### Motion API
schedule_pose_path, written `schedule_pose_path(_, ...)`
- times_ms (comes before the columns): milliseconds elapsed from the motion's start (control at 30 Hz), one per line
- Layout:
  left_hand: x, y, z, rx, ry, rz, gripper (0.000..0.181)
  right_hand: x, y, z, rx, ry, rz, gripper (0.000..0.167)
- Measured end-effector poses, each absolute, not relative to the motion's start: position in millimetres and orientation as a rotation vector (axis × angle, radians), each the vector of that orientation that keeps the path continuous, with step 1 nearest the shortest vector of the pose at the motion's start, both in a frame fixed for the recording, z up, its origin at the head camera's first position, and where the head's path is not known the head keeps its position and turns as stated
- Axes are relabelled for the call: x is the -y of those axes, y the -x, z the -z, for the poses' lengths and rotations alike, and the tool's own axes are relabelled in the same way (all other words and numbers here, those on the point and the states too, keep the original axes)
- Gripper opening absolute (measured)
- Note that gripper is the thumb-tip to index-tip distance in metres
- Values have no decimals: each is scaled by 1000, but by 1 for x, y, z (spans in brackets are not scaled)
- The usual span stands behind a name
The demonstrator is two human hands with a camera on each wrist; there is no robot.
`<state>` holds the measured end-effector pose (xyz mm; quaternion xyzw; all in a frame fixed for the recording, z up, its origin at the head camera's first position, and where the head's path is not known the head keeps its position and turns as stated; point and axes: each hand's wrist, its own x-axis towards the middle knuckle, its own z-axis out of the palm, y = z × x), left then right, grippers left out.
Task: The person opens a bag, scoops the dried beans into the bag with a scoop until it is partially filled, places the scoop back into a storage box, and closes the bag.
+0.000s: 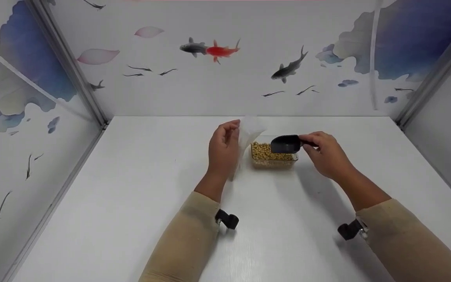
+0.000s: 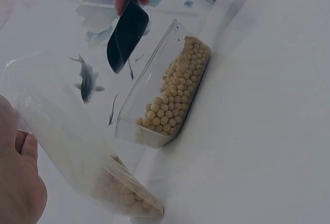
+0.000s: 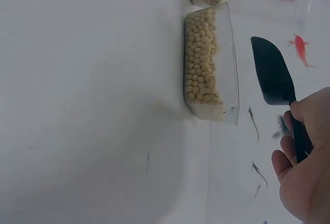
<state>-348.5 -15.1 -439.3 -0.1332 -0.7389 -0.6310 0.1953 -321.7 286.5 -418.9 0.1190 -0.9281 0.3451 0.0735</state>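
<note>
My right hand (image 1: 327,157) grips the handle of a black scoop (image 1: 285,144), held above a clear rectangular container (image 1: 274,163) of round tan beans (image 3: 200,64). No beans show on the scoop in the right wrist view, though its inside is partly hidden. To the container's left, my left hand (image 1: 224,150) holds the upper edge of a translucent plastic bag (image 2: 62,131) between thumb and fingers. Some beans (image 2: 129,195) lie in the bottom of the bag, which stands on the table, its top raised.
A white table (image 1: 131,188) lies under both hands. White panels (image 1: 249,90) printed with fish and petals rise at the back and sides, with metal posts (image 1: 73,66) at the corners.
</note>
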Motion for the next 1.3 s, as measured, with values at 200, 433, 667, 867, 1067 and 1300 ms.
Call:
schedule_pose_path(200,16,349,441,2067,414,1760,24,-290,325,425,2880,-426,-941,37)
schedule_pose_path(433,17,348,439,2067,416,1744,23,-283,330,425,2946,-484,-863,35)
schedule_pose_path(667,17,348,440,2063,403,1744,24,-272,334,426,2990,-529,-736,37)
schedule_pose_path(867,16,349,442,2046,412,1765,26,-263,339,427,2996,-552,-652,37)
schedule_pose_path(1067,15,350,443,2042,418,1778,24,-258,343,429,2979,-584,-667,39)
schedule_pose_path(1300,15,348,441,2054,428,1761,26,-254,346,434,3006,-537,-789,41)
